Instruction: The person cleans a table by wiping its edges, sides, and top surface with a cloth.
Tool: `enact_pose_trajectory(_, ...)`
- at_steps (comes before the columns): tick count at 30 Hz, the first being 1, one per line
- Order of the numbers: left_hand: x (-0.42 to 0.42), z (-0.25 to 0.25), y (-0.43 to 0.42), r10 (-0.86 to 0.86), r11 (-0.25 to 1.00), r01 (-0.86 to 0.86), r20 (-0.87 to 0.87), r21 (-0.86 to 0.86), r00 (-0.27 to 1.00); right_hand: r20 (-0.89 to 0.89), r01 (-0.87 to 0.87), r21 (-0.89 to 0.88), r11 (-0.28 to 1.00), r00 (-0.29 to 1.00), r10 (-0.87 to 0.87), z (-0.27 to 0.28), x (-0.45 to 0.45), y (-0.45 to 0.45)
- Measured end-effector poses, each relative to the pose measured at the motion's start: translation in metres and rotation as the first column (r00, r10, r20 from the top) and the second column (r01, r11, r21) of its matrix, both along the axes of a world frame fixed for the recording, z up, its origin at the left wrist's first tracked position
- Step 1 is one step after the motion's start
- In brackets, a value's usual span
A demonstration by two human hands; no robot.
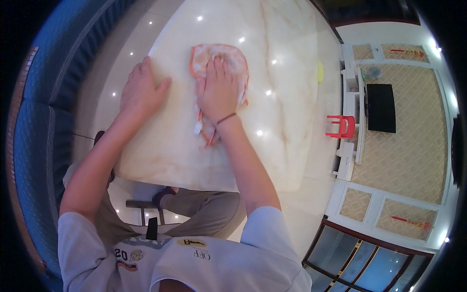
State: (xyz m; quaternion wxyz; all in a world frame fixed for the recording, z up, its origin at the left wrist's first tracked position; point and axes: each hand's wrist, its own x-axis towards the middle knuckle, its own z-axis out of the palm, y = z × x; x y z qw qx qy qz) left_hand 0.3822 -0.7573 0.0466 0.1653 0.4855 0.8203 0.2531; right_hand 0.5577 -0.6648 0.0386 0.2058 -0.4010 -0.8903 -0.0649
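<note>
A pale cloth with orange edging (198,63) lies rumpled on the glossy marble table (180,165). My right hand (219,92) is pressed flat on the cloth, its fingers stretched toward the far side, with a dark band at the wrist. Part of the cloth trails below the palm toward me, with a small white tag on it. My left hand (143,90) rests at the table's left edge, thumb spread from the fingers, holding nothing.
A blue sofa (39,131) runs along the left. Beyond the table's right side are a red chair (347,127), a white cabinet (346,160) and a television (381,108). A yellow-green object (320,71) shows at the right table edge. My legs are below the near edge.
</note>
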Motion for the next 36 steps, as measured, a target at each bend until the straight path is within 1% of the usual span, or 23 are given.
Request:
enact_pose_trajectory(4,-0.001,-0.006,0.000,-0.001,1.000,0.002,-0.015,0.008,1.000,0.026,0.077,-0.016,0.997,0.997,-0.077,-0.004,0.012,0.077)
enact_pose_trajectory(6,-0.002,-0.004,-0.001,-0.009,1.000,0.010,-0.018,0.018,1.000,0.109,0.217,-0.042,0.975,0.971,-0.211,0.007,0.025,0.108)
enact_pose_trajectory(7,-0.003,-0.003,-0.002,-0.015,0.999,0.015,-0.011,0.032,1.000,0.106,0.217,-0.044,0.975,0.972,-0.211,0.008,0.035,0.123)
enact_pose_trajectory(9,-0.001,-0.001,-0.002,-0.013,1.000,0.013,-0.012,0.028,1.000,0.150,0.323,-0.004,0.946,0.936,-0.319,0.002,0.065,0.146)
enact_pose_trajectory(10,-0.001,-0.001,-0.002,-0.009,1.000,0.010,-0.011,0.026,1.000,0.152,0.321,-0.003,0.947,0.936,-0.317,-0.001,0.081,0.151)
enact_pose_trajectory(12,-0.001,-0.006,-0.001,-0.004,0.999,0.005,-0.020,0.036,1.000,0.157,0.406,0.076,0.911,0.897,-0.413,-0.006,0.109,0.154)
enact_pose_trajectory(13,-0.002,-0.007,-0.002,-0.001,0.999,0.002,-0.032,0.046,0.999,0.159,0.404,0.081,0.911,0.897,-0.412,-0.007,0.119,0.151)
enact_pose_trajectory(15,0.000,0.000,-0.001,0.005,1.000,-0.005,0.002,0.031,1.000,0.107,0.484,-0.034,0.875,0.872,-0.478,-0.004,0.136,0.138)
enact_pose_trajectory(16,0.000,0.003,-0.002,0.010,1.000,-0.010,0.033,0.009,0.999,0.111,0.483,-0.026,0.875,0.872,-0.477,-0.003,0.142,0.129)
enact_pose_trajectory(17,0.000,0.003,-0.002,0.010,1.000,-0.011,0.040,0.014,0.999,0.114,0.526,-0.052,0.849,0.847,-0.519,-0.001,0.146,0.117)
enact_pose_trajectory(18,0.001,0.003,-0.002,0.008,1.000,-0.009,0.036,0.012,0.999,0.118,0.568,-0.077,0.819,0.821,-0.558,0.001,0.149,0.105)
enact_pose_trajectory(19,0.001,0.004,-0.002,0.006,1.000,-0.006,0.032,0.011,0.999,0.123,0.568,-0.067,0.820,0.821,-0.558,0.006,0.149,0.093)
enact_pose_trajectory(21,0.002,0.008,-0.002,0.003,1.000,-0.003,0.033,0.006,0.999,0.222,0.644,-0.177,0.744,0.763,-0.607,0.013,0.145,0.067)
enact_pose_trajectory(22,0.002,0.010,-0.001,0.001,1.000,-0.001,0.023,-0.004,1.000,0.222,0.645,-0.166,0.746,0.761,-0.609,0.016,0.142,0.055)
enact_pose_trajectory(24,0.002,0.008,0.000,0.001,1.000,-0.001,0.021,0.005,1.000,0.308,0.600,-0.156,0.785,0.784,-0.539,0.018,0.135,0.031)
enact_pose_trajectory(25,0.002,0.006,0.000,0.002,1.000,-0.002,0.012,0.006,1.000,0.309,0.598,-0.151,0.787,0.785,-0.537,0.015,0.131,0.019)
enact_pose_trajectory(27,0.001,0.003,0.000,0.007,1.000,-0.007,0.007,0.018,1.000,0.215,0.454,-0.143,0.880,0.882,-0.420,0.008,0.124,0.001)
enact_pose_trajectory(30,0.002,0.004,0.000,0.008,1.000,-0.008,-0.005,0.015,1.000,0.176,0.422,-0.127,0.898,0.900,-0.399,0.005,0.119,0.006)
enact_pose_trajectory(33,0.001,0.002,0.000,0.001,1.000,-0.001,-0.003,0.004,1.000,0.116,0.382,-0.150,0.912,0.923,-0.367,0.003,0.124,0.049)
enact_pose_trajectory(34,0.000,0.000,0.001,-0.002,1.000,0.002,0.001,0.019,1.000,0.111,0.380,-0.153,0.912,0.924,-0.366,0.003,0.126,0.065)
enact_pose_trajectory(36,0.000,-0.001,0.001,0.006,1.000,-0.006,0.017,0.025,1.000,0.203,0.522,-0.149,0.840,0.847,-0.491,0.005,0.125,0.098)
